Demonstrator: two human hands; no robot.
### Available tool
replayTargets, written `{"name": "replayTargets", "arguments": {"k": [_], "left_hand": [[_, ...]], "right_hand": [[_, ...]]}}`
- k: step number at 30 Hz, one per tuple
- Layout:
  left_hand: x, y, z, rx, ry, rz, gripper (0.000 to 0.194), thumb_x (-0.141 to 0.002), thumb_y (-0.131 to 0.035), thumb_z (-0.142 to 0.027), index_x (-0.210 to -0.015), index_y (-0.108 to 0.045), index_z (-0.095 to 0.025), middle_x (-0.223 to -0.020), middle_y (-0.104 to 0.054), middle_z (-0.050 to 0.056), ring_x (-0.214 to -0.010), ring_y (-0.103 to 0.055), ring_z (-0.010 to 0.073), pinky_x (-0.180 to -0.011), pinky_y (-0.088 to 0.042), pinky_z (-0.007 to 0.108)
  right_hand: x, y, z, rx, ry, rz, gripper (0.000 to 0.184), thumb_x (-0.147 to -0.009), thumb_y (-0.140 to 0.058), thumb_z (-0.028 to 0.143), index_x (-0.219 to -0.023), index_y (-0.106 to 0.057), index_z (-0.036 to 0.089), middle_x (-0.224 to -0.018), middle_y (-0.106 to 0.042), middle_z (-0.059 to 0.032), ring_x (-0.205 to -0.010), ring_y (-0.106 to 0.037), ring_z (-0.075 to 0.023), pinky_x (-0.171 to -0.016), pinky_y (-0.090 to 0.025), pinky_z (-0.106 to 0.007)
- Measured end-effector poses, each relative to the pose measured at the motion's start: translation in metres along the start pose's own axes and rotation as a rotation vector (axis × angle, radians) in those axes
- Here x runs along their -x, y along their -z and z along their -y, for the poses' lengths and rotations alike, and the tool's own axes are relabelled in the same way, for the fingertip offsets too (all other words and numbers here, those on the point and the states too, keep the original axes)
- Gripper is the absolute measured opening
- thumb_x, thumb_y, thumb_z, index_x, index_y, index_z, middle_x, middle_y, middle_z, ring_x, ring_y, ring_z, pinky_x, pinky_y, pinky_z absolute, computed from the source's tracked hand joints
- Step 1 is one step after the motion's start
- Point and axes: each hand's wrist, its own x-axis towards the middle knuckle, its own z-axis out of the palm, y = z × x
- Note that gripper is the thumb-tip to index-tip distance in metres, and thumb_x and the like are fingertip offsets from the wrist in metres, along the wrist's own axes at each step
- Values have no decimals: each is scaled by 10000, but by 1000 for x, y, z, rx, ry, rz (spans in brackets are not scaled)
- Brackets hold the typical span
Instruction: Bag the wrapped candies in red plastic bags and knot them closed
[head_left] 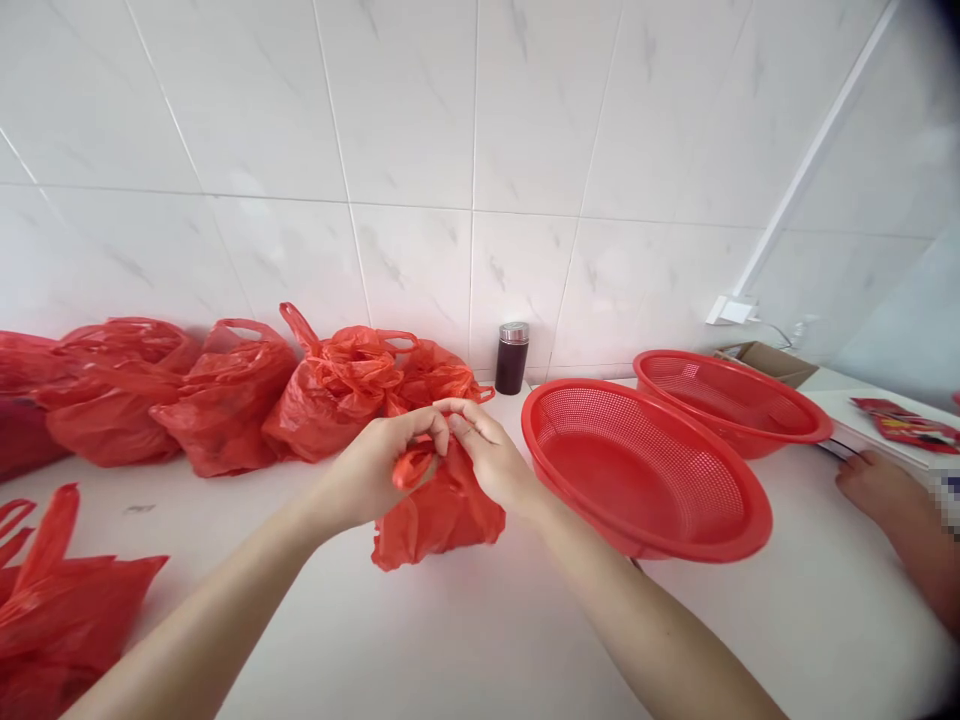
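A small red plastic bag (439, 515) stands on the white counter (465, 640) in front of me. My left hand (379, 462) and my right hand (487, 450) are both closed on the bag's top, fingertips meeting over its knotted handles. What is inside the bag is hidden.
Several full red bags (225, 395) line the tiled wall at left; another (52, 610) lies at the near left. A dark jar with a metal lid (511, 358) stands by the wall. Two red colander baskets (645, 470) (731, 400) sit at right. Another person's hand (881, 485) rests at far right.
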Motion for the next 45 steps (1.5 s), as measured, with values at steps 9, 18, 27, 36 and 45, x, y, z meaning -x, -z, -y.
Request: {"name": "replayTargets", "arguments": {"k": [9, 18, 27, 36, 45], "left_hand": [[11, -20, 15, -83, -167, -279, 189, -839, -533, -135, -975, -622, -234, -1101, -610, 42, -971, -612, 178, -777, -514, 276], [74, -33, 45, -19, 372, -421, 441, -929, -407, -545, -1085, -713, -267, -1035, -747, 36, -880, -678, 226, -766, -534, 305], [114, -80, 72, 6, 586, -783, 481, -934, -350, -566, -1030, -678, -229, -1026, -727, 66, -958, -654, 262, -828, -519, 368], [51, -77, 117, -242, 489, -530, 319, -917, -387, -281, -1129, -623, -309, -1085, -685, 23, -898, -641, 212, -774, -463, 298], [37, -51, 152, -431, 673, -309, 494, -769, -391, -134, -1152, -645, -316, -998, -740, 57, -855, -658, 273, -680, -440, 320]], "right_hand": [[20, 4, -7, -228, -153, 181, 146, -901, -574, 329, -988, -620, 221, -896, -608, 3, -838, -586, -132, -812, -457, -284], [17, 1, -37, 532, 60, -137, 294, -950, -449, 464, -776, -456, 228, -648, -520, 49, -590, -486, -112, -594, -357, -223], [-2, 2, -113, 727, -180, -257, 288, -969, -342, 462, -811, -435, 239, -716, -641, 6, -690, -630, -193, -604, -367, -258], [9, -24, -113, 838, -184, -101, 126, -942, -442, 349, -991, -457, 234, -944, -698, -46, -818, -662, -224, -660, -390, -293], [-14, 18, -140, 882, -305, -147, 70, -909, -477, 317, -917, -470, 248, -836, -666, -2, -727, -622, -186, -593, -332, -260]]}}
